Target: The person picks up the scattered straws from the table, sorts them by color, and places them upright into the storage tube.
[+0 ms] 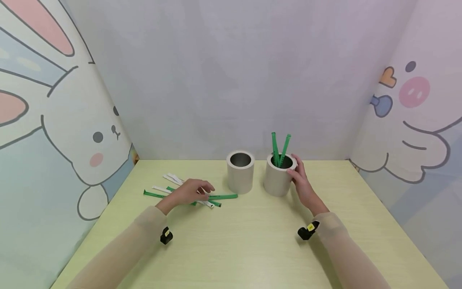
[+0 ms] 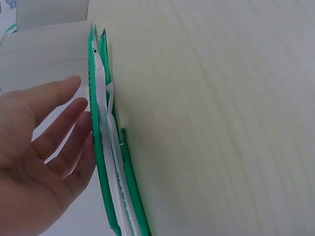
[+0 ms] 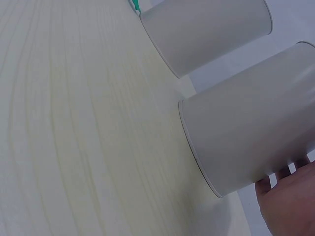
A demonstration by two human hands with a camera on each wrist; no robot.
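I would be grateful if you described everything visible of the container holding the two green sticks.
The container is a plain off-white cylinder with a smooth wall, thick pale rim and dark grey inside; its material is unclear. It stands upright, or nearly so, on the table, right of a matching container. Two green sticks lean inside, tops above the rim. The right hand grips its right side near the rim.

Head view bright and evenly lit; soft shadow beside the right sleeve [image 1: 350, 249] on the surface [image 1: 249, 245]. Wrist views dimmer, greyer, fine detail slightly soft.
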